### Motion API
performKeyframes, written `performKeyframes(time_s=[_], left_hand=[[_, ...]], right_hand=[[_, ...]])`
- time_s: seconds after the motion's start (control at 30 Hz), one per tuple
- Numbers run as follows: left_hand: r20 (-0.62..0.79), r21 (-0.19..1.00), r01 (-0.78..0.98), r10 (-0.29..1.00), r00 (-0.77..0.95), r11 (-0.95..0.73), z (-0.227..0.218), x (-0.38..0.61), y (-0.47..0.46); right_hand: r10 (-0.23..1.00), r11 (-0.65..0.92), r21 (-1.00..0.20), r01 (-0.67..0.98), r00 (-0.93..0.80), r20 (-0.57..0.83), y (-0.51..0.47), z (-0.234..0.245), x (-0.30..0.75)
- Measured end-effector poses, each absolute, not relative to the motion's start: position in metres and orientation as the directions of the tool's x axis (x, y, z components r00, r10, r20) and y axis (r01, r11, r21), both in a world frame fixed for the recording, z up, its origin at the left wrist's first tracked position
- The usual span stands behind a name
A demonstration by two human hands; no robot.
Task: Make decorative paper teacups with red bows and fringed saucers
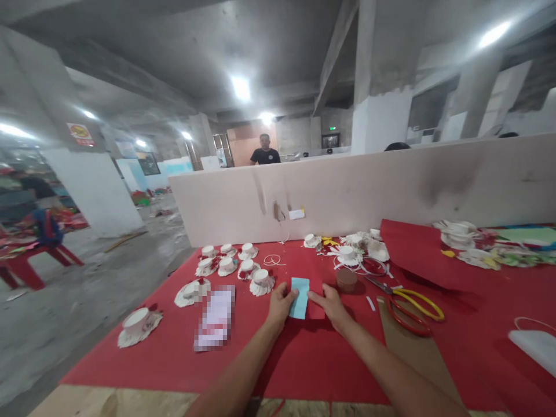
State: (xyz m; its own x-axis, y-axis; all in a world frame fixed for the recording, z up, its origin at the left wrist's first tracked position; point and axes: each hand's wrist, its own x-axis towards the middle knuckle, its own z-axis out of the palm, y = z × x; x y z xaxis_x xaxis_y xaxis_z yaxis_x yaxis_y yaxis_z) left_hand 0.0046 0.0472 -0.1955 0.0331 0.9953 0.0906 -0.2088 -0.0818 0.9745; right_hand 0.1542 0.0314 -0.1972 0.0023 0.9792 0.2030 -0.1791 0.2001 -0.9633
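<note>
My left hand pinches the left edge of a small light-blue paper strip lying on the red table cover. My right hand rests just right of it, fingers pressing a red paper piece beside the blue strip. Both forearms reach in from the bottom edge. A small brown round lid-like object sits just beyond my right hand.
Several white paper hat-like crafts lie to the left and far side. Yellow-and-red scissors lie at right on brown cardboard. A folded red sheet, a white partition wall and a person standing behind it.
</note>
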Motion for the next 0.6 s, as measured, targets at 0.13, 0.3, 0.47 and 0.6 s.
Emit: performKeyframes(time_s=[0.13, 0.3, 0.47, 0.6], left_hand=[[0.076, 0.972, -0.226, 0.997, 0.022, -0.069, -0.195, 0.006, 0.046], [0.09, 0.972, -0.216, 0.996, -0.011, -0.09, -0.198, 0.005, 0.047], [0.126, 0.973, -0.2, 0.992, 0.023, -0.119, -0.207, 0.006, 0.051], [0.128, 0.973, -0.196, 0.991, 0.041, -0.118, -0.21, 0.005, 0.054]], right_hand=[[0.981, 0.193, -0.973, -0.127, 0.017, 0.192, 0.034, -0.201, 0.154], [0.976, 0.213, -0.969, -0.124, -0.011, 0.216, 0.037, -0.208, 0.153], [0.971, 0.24, -0.965, -0.108, 0.031, 0.238, 0.042, -0.216, 0.154], [0.969, 0.248, -0.966, -0.078, 0.044, 0.245, 0.041, -0.217, 0.155]])
